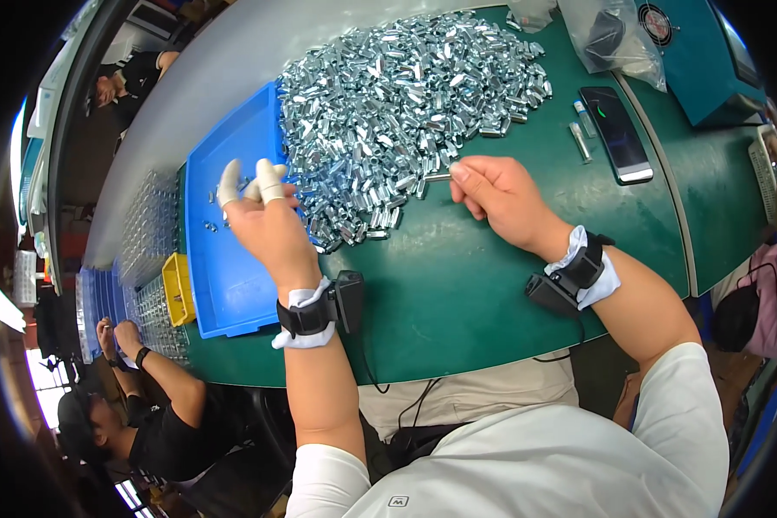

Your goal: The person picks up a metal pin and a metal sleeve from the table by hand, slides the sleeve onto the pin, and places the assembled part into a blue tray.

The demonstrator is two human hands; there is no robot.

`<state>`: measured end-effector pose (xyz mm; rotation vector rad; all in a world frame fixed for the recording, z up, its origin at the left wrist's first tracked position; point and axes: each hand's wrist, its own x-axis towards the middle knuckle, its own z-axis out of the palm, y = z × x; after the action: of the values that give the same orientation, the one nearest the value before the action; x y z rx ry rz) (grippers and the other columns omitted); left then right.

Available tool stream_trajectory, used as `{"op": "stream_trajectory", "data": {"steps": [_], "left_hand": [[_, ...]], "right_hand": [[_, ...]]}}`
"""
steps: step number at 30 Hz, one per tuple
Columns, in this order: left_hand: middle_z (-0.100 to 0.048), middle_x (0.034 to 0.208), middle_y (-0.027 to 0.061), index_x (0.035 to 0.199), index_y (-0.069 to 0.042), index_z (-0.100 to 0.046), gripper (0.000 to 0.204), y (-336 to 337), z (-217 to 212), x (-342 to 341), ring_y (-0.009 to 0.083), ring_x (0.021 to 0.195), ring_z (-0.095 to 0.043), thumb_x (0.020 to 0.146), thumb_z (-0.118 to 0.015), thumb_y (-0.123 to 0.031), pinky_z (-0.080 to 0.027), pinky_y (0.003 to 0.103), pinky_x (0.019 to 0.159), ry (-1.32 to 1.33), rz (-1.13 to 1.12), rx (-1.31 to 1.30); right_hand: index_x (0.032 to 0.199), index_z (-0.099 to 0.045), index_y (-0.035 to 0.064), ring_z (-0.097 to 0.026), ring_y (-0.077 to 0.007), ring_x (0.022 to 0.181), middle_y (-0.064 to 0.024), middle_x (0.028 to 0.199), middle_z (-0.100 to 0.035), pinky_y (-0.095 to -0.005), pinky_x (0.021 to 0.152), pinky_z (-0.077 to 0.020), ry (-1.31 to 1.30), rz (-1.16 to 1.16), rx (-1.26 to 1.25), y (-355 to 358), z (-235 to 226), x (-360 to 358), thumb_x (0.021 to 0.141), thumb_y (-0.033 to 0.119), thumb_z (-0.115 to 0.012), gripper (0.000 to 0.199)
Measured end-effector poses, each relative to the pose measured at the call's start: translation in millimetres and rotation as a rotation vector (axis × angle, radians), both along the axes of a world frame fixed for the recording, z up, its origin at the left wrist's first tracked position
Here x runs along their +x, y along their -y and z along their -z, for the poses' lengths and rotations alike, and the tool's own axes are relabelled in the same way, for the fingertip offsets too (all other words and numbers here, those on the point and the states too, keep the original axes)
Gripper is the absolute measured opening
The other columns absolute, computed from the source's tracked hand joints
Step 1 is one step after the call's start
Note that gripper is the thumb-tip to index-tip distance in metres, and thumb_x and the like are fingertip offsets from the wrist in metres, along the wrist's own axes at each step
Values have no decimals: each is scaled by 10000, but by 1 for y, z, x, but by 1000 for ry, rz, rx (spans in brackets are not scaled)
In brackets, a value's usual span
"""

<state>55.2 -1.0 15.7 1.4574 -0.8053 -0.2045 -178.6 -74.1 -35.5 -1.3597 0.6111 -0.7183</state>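
My left hand (270, 226) hovers over the right side of a shallow blue tray (233, 298). White finger covers sit on some of its spread fingers, and no part shows between them. A few small metal pieces (211, 226) lie in the tray beside that hand. Thumb and fingers of my right hand (502, 197) are closed in a pinch on a slim metal rod (439, 177). The rod points left, to the edge of a large heap of shiny silver metal parts (406, 95) on the green table (457, 302). Whatever its tip touches is too small to make out.
At the right lie a black phone (617, 134) and a small clear tube (581, 142). Behind them are a plastic bag (613, 39) and a teal machine (704, 65). A yellow bin (179, 289) borders the tray. A co-worker (160, 406) sits at the left.
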Motion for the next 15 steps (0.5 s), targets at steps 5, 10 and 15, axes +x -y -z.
{"op": "stream_trajectory", "data": {"steps": [5,10,15], "left_hand": [[-650,768,102,999,-2,-647,210,-6,-3,-19,192,648,-605,814,-718,-72,-457,323,569,384,227,538],[-625,778,163,906,12,-680,202,-10,13,-9,337,708,-608,736,-743,-78,-475,421,634,747,337,659],[-619,807,174,876,-11,-670,163,-16,19,2,375,788,-606,722,-709,-49,-477,455,684,822,321,649]], "right_hand": [[762,-558,37,-411,-50,563,24,607,-465,-221,522,-347,-73,-18,-92,-1,-1,-2,1023,288,-453,377],[765,-557,35,-413,-51,559,24,608,-466,-224,518,-348,-51,-40,-83,-1,-1,1,1020,288,-456,373],[776,-558,40,-410,-50,545,25,600,-460,-225,506,-337,-42,-19,-56,-4,-1,9,1013,289,-468,355]]}}
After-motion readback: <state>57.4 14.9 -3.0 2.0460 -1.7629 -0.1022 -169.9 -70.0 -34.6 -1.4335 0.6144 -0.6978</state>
